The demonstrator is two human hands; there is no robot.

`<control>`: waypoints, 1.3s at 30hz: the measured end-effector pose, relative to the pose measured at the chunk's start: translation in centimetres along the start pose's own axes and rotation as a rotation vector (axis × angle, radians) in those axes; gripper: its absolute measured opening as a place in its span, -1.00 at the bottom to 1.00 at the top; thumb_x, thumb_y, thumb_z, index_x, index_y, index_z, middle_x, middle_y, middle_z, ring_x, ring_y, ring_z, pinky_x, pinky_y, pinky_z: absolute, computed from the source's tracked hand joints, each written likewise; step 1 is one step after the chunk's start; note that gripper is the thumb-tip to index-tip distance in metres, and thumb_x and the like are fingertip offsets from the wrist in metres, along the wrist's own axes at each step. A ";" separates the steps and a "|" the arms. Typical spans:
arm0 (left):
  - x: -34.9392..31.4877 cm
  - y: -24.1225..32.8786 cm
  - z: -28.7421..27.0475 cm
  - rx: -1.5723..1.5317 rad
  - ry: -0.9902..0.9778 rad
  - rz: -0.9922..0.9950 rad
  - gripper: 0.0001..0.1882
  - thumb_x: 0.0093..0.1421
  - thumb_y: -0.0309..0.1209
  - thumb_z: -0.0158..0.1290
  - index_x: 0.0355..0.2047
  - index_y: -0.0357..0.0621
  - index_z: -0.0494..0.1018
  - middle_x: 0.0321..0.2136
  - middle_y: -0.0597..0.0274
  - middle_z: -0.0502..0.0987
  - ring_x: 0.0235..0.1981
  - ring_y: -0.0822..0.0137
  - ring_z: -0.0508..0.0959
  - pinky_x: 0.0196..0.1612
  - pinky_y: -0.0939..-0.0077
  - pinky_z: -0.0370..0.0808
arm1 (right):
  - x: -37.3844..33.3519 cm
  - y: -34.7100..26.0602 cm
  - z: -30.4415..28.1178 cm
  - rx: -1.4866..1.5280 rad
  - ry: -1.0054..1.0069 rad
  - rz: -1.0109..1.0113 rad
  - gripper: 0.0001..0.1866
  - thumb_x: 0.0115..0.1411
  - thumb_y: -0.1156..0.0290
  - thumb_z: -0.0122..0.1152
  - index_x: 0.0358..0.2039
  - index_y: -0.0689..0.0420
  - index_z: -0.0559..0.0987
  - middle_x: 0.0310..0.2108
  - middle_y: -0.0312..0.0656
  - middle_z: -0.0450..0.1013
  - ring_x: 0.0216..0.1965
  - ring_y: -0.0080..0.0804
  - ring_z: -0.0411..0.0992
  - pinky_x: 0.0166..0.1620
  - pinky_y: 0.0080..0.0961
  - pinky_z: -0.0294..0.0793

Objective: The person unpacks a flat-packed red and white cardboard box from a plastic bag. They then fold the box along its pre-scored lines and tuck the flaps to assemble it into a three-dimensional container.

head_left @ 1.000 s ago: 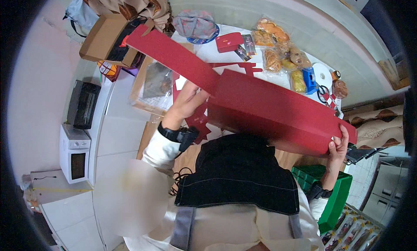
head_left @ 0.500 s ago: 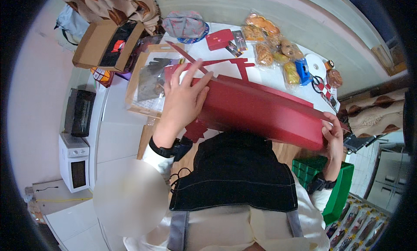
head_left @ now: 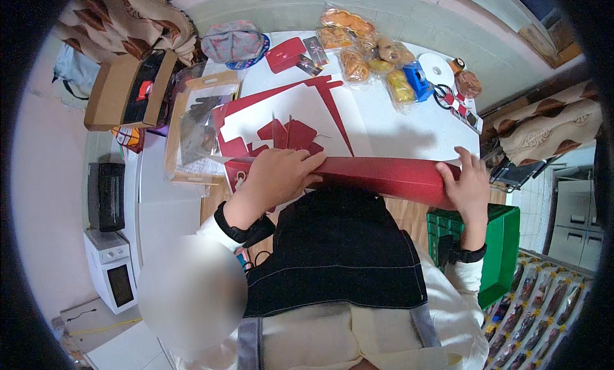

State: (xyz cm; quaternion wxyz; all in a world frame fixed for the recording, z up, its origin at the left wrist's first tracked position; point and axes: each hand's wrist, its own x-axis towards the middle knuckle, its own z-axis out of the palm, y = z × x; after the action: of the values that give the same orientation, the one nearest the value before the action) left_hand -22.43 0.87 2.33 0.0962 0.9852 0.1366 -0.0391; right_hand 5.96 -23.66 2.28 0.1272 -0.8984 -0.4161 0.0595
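A long red cardboard piece [head_left: 384,176], folded along its length like a box part, lies across the table's near edge in front of my black apron. My left hand [head_left: 276,177] is closed over its left end, fingers on top. At the opposite end, my right hand [head_left: 468,183] grips the edge, its thumb on the near side and fingertips raised behind. Just beyond are flat cut cardboard sheets with red borders [head_left: 337,117] and white faces. Folded red flaps [head_left: 297,134] stand up from the left part.
Wrapped bread [head_left: 355,66], a blue tape dispenser [head_left: 417,82], a white disc [head_left: 436,70] and scissors [head_left: 443,96] sit at the far right. A cap [head_left: 233,42] and red box [head_left: 285,55] are behind. A green crate [head_left: 502,261] stands at lower right, an open brown carton [head_left: 115,92] at left.
The red cardboard has come down and toward me, from a raised, tilted position to lying more level at the table's near edge. Both hands stay on its ends; the sheets behind show more.
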 end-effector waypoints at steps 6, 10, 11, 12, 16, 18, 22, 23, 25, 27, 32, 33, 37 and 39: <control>0.3 1.0 -0.9 0.005 0.042 0.025 -0.77 0.19 -0.25 0.08 -0.15 0.06 0.53 -0.46 0.23 0.60 -0.40 0.18 0.63 -0.46 0.30 0.50 | 0.4 -6.7 1.2 0.157 -0.148 -0.697 -0.24 0.00 0.02 0.35 0.16 0.12 0.39 0.11 0.05 0.37 0.18 0.02 0.29 0.24 -0.08 0.23; 0.7 1.3 -1.5 0.000 -0.211 -0.068 -0.62 0.05 -0.38 0.10 -0.07 0.17 0.56 -0.40 0.23 0.63 -0.41 0.15 0.62 -0.40 0.26 0.53 | 1.8 -8.0 2.9 0.083 -0.652 -0.529 -0.48 0.09 0.17 0.28 0.06 0.09 0.51 -0.14 0.02 0.53 -0.09 -0.02 0.49 0.14 -0.09 0.35; 0.5 1.4 -1.6 -0.011 -0.221 -0.064 -0.63 0.05 -0.38 0.10 -0.08 0.17 0.57 -0.41 0.23 0.63 -0.42 0.15 0.62 -0.41 0.26 0.53 | 1.8 -7.8 3.2 0.111 -0.614 -0.558 -0.53 0.12 0.19 0.25 0.03 0.07 0.52 -0.22 0.01 0.54 -0.15 -0.02 0.50 0.11 -0.10 0.38; 0.3 1.4 -1.7 -0.023 -0.232 -0.059 -0.64 0.04 -0.39 0.11 -0.10 0.16 0.58 -0.42 0.23 0.63 -0.43 0.15 0.62 -0.42 0.26 0.53 | 1.7 -7.5 3.6 0.138 -0.577 -0.587 -0.58 0.15 0.20 0.22 0.01 0.06 0.53 -0.29 0.01 0.55 -0.21 -0.02 0.52 0.08 -0.11 0.41; 0.0 0.8 -1.1 -0.093 -0.016 -0.036 -0.67 0.09 -0.32 0.13 -0.09 0.11 0.57 -0.39 0.21 0.63 -0.37 0.15 0.62 -0.36 0.26 0.52 | 1.6 -5.9 2.5 0.274 -0.265 -0.749 -0.66 0.18 0.27 0.19 -0.05 0.09 0.58 -0.30 -0.03 0.57 -0.25 -0.05 0.54 0.06 -0.14 0.45; -0.3 0.2 -0.5 -0.137 0.211 -0.024 -0.68 0.12 -0.27 0.14 -0.08 0.08 0.56 -0.38 0.21 0.63 -0.34 0.15 0.62 -0.32 0.25 0.51 | 2.0 -4.1 2.0 0.111 -0.295 -0.656 -0.68 0.17 0.28 0.20 -0.08 0.10 0.59 -0.31 -0.02 0.56 -0.25 -0.06 0.53 0.05 -0.17 0.47; 0.6 0.0 -1.7 -0.180 0.014 -0.066 -0.69 0.17 -0.29 0.13 -0.06 0.03 0.54 -0.31 0.16 0.62 -0.28 0.08 0.60 -0.25 0.23 0.51 | 1.5 -3.1 2.4 0.044 -0.403 -0.509 -0.72 0.15 0.29 0.22 -0.16 0.13 0.62 -0.38 -0.03 0.56 -0.27 -0.07 0.53 0.02 -0.19 0.48; 0.7 -0.1 -2.0 -0.196 -0.019 -0.077 -0.68 0.17 -0.30 0.12 -0.05 0.03 0.54 -0.30 0.14 0.62 -0.28 0.06 0.60 -0.24 0.22 0.51 | 1.6 -3.3 2.2 0.026 -0.412 -0.490 -0.72 0.15 0.29 0.23 -0.17 0.13 0.63 -0.39 -0.03 0.56 -0.28 -0.08 0.54 0.01 -0.19 0.49; 0.7 -0.3 -2.3 -0.225 -0.084 -0.097 -0.66 0.17 -0.32 0.12 -0.03 0.01 0.53 -0.28 0.11 0.62 -0.28 0.03 0.60 -0.23 0.21 0.51 | 1.6 -2.8 2.3 0.051 -0.341 -0.507 -0.59 0.08 0.21 0.29 -0.06 0.10 0.59 -0.27 -0.01 0.55 -0.14 -0.05 0.50 0.13 -0.14 0.38; 0.4 -0.8 -2.5 -0.244 -0.059 -0.093 -0.64 0.16 -0.32 0.13 0.00 0.01 0.52 -0.25 0.09 0.61 -0.26 0.01 0.59 -0.20 0.21 0.51 | 1.4 -2.5 1.2 0.129 -0.145 -0.568 -0.44 0.02 0.19 0.35 0.05 0.08 0.52 -0.08 0.03 0.51 0.05 -0.05 0.43 0.24 -0.11 0.27; -2.6 -2.1 -3.8 -0.278 -0.030 -0.180 -0.52 0.11 -0.32 0.17 0.08 0.00 0.46 -0.10 0.06 0.56 -0.12 0.01 0.55 -0.10 0.25 0.49 | -0.1 2.5 -0.7 0.172 0.381 -0.201 0.18 -0.31 0.10 0.58 0.31 0.15 0.17 0.30 -0.02 0.17 0.33 -0.03 0.11 0.36 -0.09 0.03; -3.2 -2.3 -4.0 -0.308 -0.045 -0.177 -0.51 0.11 -0.32 0.17 0.09 0.00 0.45 -0.08 0.05 0.54 -0.11 -0.01 0.54 -0.08 0.25 0.49 | -0.5 4.3 0.8 0.361 0.396 -0.154 0.19 -0.31 0.09 0.59 0.32 0.15 0.15 0.30 -0.04 0.17 0.33 -0.07 0.11 0.35 -0.12 0.04; -4.3 -2.4 -5.1 -0.450 -0.187 -0.165 -0.40 0.09 -0.35 0.20 0.16 -0.07 0.34 -0.03 -0.01 0.40 -0.05 -0.04 0.48 -0.01 0.27 0.44 | -0.9 10.1 9.2 1.032 0.255 0.000 0.14 -0.20 0.13 0.61 0.32 0.10 0.10 0.20 -0.14 0.20 0.25 -0.23 0.19 0.26 -0.31 0.20; -4.8 -2.6 -5.4 -0.518 -0.259 -0.186 -0.37 0.10 -0.34 0.22 0.18 -0.13 0.30 -0.02 -0.06 0.35 -0.01 -0.01 0.45 0.05 0.30 0.40 | -1.1 9.6 10.6 1.286 0.064 0.138 -0.04 -0.11 0.26 0.58 0.24 0.07 0.18 0.11 -0.16 0.25 0.07 -0.35 0.34 0.10 -0.43 0.38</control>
State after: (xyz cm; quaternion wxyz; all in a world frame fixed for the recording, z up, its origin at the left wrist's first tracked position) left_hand -27.43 3.19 7.67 0.3570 0.8978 0.2185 -0.1370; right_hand 10.05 -28.55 -10.53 0.6482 -0.6688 -0.2349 0.2783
